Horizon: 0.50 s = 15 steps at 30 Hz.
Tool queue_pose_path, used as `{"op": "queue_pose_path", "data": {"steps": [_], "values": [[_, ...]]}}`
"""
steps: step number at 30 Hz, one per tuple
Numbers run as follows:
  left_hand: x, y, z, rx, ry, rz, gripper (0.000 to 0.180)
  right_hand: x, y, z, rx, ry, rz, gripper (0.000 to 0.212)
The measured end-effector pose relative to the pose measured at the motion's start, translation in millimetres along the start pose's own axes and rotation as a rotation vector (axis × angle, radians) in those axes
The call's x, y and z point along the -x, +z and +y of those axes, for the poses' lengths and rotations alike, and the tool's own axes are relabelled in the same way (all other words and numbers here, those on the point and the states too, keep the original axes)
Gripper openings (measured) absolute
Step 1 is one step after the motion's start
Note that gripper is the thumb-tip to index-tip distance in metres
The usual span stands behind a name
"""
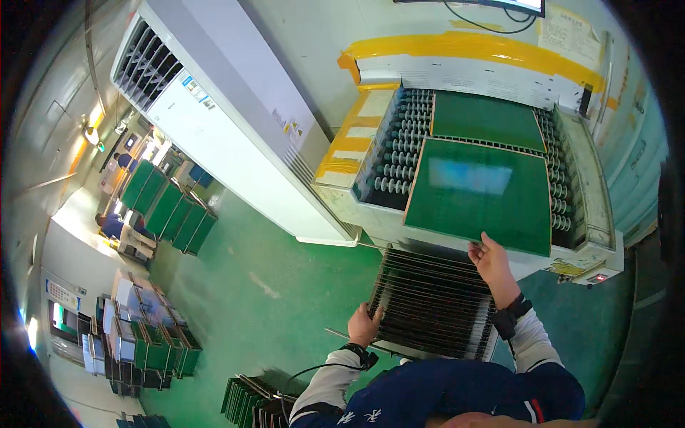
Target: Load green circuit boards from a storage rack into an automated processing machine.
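1. Right hand [491, 264], narrowed, is right there at the green board [479, 200], along the roller conveyor [592, 189]'s near edge; can't tell if it's gripping
2. Left hand [364, 327] holds the black rack [432, 307]'s left edge

Left hand [364, 326] curled at lower centre — right hand [489, 260] higher, right of centre, fingertips pinched, both forearms angled upward.

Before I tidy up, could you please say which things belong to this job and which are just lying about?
Likely this job:
- front green panel at right hand
- roller machine
- black rack at left hand

Likely not:
- air conditioner
- wall notice
- screen
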<state>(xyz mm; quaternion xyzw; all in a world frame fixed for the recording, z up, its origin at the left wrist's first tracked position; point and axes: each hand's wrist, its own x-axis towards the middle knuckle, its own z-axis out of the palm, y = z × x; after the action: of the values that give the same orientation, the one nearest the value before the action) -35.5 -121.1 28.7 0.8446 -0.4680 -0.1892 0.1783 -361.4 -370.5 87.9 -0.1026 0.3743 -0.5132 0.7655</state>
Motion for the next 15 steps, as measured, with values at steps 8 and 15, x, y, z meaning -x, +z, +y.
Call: {"op": "queue_pose_path", "data": {"steps": [8, 15], "values": [[-1.1, 9.5, -9.7, -0.032, 0.017, 0.049, 0.068, -5.9, 2.4, -3.5, 0.116, 0.105, -0.038, 0.034], [-1.4, 9.3, -6.5, -0.037, 0.000, 0.029, 0.068, -4.0, 3.8, 12.0, 0.615, -0.012, -0.146, 0.036]]}}
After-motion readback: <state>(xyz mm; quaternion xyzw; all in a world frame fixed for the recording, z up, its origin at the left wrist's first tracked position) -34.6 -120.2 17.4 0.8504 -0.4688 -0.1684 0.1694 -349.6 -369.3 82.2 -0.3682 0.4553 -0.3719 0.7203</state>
